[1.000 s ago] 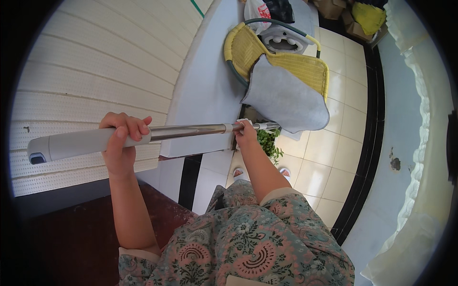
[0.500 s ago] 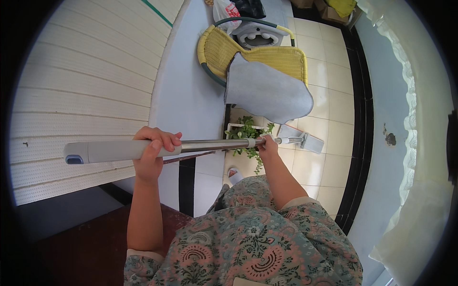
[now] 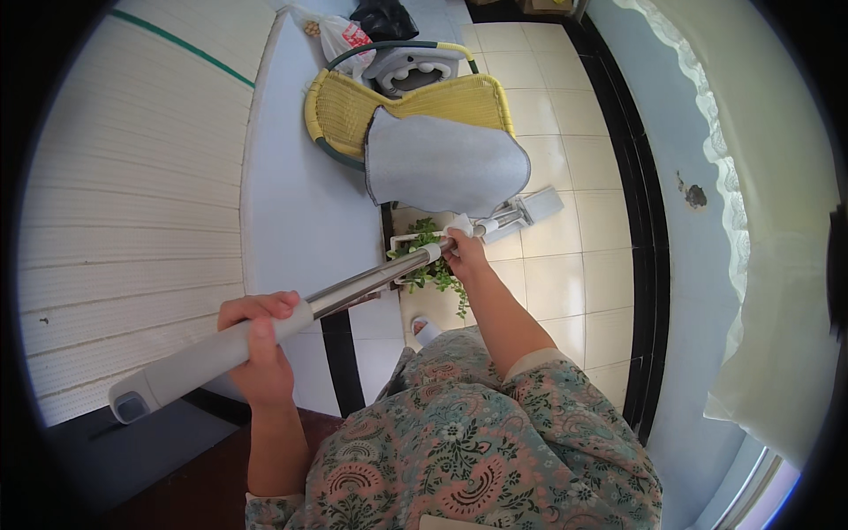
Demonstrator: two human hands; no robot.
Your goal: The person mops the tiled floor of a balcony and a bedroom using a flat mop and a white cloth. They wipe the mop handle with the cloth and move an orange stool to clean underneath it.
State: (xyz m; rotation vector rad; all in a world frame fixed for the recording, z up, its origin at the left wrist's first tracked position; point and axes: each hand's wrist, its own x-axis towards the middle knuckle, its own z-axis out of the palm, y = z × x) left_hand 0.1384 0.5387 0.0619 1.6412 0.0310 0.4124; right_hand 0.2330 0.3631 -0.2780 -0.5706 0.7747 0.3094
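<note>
I hold a flat mop with both hands, its steel pole [image 3: 371,281] slanting from lower left to upper right. My left hand [image 3: 262,331] is wrapped round the thick pale grip [image 3: 185,367] near its top end. Farther down, my right hand [image 3: 463,251] closes round the pole by a white collar. Beyond it, the grey flat mop head [image 3: 541,205] rests on the tiles, beside the chair. Part of the head's lower joint is hard to make out. A leafy green plant [image 3: 426,265] in a white planter stands just under the pole.
A yellow woven chair [image 3: 349,110] with a grey cloth [image 3: 446,163] over its seat stands ahead. Behind it are a grey toothed-mouth pet bed or similar item [image 3: 413,72] and a black bag [image 3: 384,19]. A curtain [image 3: 777,221] hangs at the right, a pale slatted surface [image 3: 141,203] lies left.
The mop's grip end has dropped toward me and its head has swung up and away across the tiles. Both hands keep hold. My view has shifted rightward.
</note>
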